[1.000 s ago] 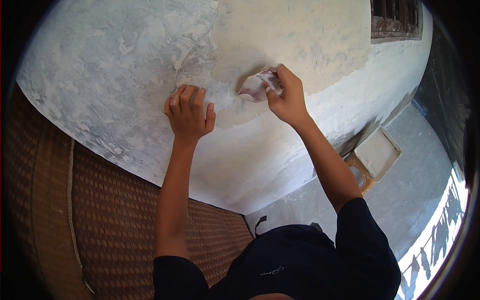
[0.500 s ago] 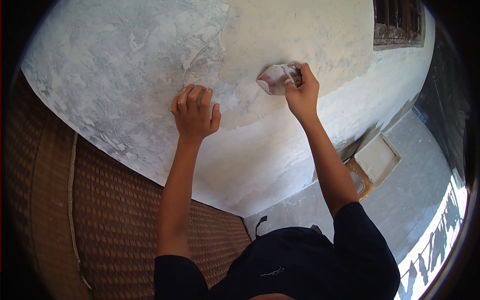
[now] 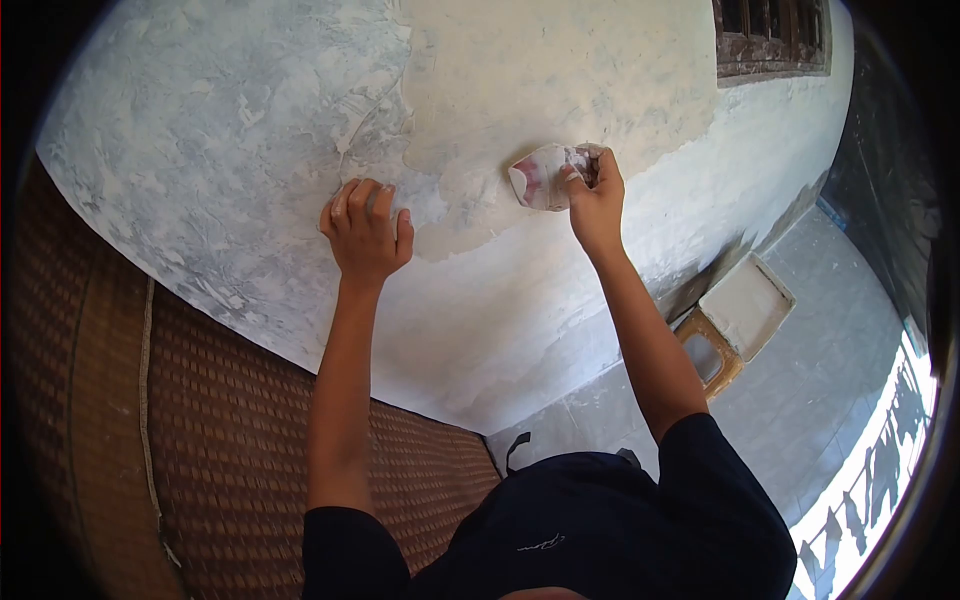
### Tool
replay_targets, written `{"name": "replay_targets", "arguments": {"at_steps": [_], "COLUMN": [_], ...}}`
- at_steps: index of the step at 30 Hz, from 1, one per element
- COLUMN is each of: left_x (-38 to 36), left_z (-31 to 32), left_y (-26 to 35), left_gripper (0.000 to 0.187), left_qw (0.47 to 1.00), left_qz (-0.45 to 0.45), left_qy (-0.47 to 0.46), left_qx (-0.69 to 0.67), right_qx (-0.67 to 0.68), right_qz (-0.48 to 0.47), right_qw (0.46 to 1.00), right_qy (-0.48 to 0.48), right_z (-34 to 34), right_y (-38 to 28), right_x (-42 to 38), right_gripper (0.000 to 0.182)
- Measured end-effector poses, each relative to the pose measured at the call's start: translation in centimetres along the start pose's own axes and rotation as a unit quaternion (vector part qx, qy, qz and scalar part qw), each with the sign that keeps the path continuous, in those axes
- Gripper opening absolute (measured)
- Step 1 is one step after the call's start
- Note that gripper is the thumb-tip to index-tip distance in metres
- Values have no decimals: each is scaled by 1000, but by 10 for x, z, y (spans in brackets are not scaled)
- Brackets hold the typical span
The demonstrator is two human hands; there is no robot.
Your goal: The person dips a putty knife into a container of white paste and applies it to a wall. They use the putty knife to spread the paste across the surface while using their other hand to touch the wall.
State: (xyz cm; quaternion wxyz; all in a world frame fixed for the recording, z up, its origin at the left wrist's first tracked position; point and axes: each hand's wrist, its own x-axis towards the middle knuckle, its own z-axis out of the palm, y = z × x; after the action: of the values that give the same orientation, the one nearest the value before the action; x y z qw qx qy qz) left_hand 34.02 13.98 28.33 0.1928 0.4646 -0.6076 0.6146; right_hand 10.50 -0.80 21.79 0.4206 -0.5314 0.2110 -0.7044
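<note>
My right hand [image 3: 597, 205] grips a whitish, plaster-smeared sheet [image 3: 542, 178] with reddish marks, held at the wall by its right end; its left edge curls. The wall [image 3: 480, 290] carries a cream coating at the upper middle and rough grey-white plaster on the left. My left hand [image 3: 366, 228] rests on the wall near the border of the grey plaster, its fingers apart and slightly bent, holding nothing.
A white tray [image 3: 745, 305] sits against a yellowish wooden frame [image 3: 710, 352] on the grey floor [image 3: 790, 375] at the right. Brown woven matting [image 3: 230, 420] covers the lower left. A barred window [image 3: 770, 40] is at the upper right.
The view has shifted, with the wall and window now farther left. My right hand and the sheet sit slightly lower in view. My left hand keeps its place near the same patch of wall.
</note>
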Motion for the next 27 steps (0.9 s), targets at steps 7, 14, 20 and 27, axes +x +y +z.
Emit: {"name": "replay_targets", "arguments": {"at_steps": [7, 14, 20, 27], "left_x": [1, -5, 2, 6], "left_z": [0, 17, 47, 68], "left_y": [16, 109, 214, 320], "left_gripper": [32, 35, 36, 35], "left_qw": [1000, 980, 926, 846], "left_qz": [-18, -4, -36, -67], "left_qy": [4, -37, -95, -222], "left_qx": [-19, -196, -363, -480], "right_qx": [-5, -1, -42, -106], "right_qz": [44, 85, 145, 191], "right_qw": [999, 996, 986, 965], "right_qy": [12, 39, 74, 142], "right_z": [-31, -79, -153, -258], "right_y": [9, 36, 52, 78], "right_x": [-16, -27, -35, -51], "right_gripper": [15, 15, 14, 14]}}
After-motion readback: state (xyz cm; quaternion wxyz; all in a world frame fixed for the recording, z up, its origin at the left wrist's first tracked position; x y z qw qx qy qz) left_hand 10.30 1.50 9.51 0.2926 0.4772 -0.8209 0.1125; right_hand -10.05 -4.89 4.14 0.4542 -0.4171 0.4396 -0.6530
